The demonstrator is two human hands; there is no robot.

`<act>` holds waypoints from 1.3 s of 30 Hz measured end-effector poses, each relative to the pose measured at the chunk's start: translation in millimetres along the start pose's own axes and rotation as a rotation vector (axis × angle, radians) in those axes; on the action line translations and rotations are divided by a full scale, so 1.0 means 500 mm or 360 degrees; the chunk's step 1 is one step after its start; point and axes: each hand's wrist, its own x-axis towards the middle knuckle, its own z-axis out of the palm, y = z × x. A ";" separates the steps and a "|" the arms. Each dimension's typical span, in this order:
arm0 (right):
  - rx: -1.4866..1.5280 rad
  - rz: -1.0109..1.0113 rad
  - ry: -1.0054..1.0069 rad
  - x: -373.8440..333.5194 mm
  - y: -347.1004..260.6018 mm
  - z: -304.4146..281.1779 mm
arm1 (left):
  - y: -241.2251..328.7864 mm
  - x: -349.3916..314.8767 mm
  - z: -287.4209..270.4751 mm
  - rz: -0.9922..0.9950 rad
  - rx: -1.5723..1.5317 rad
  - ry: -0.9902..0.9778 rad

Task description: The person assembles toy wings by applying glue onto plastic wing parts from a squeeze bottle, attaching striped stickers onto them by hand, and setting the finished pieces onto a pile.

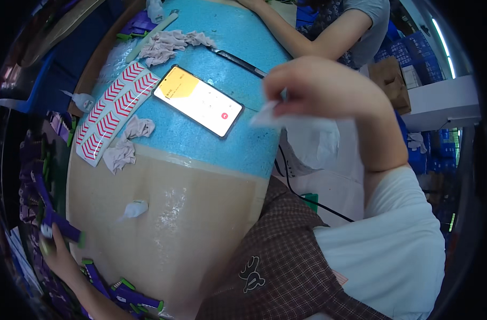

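1. Seems, with the left grip (58, 257), closed on a purple-and-green plastic piece (67, 228), located right at those fingers, beside the left edge of the bench (169, 229).
2. Is clamped, with the right grip (307, 88), on a white cloth (265, 114), perhaps tissue, hanging beneath the fingers and too blurred to tell more exactly.
3. Looks midway, as a judgement: with one piece in the left grip and the cloth in the right, well apart and not touching.
4. Leaves many similar pieces (129, 296) lying to either side of the left grip; cannot tell finished ones from waiting ones.
5. Looks, as to the held piece, slim and purple-bodied, with a bright green end pointing rightward from the left grip; gives up little finer detail, being small and near the bent rim.
6. Can see, left of the right grip, a lit smartphone (201, 101), then farther left a sheet of red chevron stickers (115, 109).
7. Can see, to the right of the left grip, a small white squeeze bottle (136, 208) and, beyond, crumpled rags (119, 156).
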 end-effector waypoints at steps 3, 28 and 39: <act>-0.0493 0.0660 -0.0102 -0.065 0.082 0.036 | 0.025 -0.120 -0.015 -0.0118 -0.0549 0.0070; 0.1249 -0.0007 -0.0185 0.194 -0.296 0.307 | 0.082 -0.401 0.059 -0.0963 -0.1643 -0.0212; 0.1485 -0.0257 -0.0157 0.204 -0.296 0.287 | 0.086 -0.384 0.044 -0.1308 -0.2007 -0.0396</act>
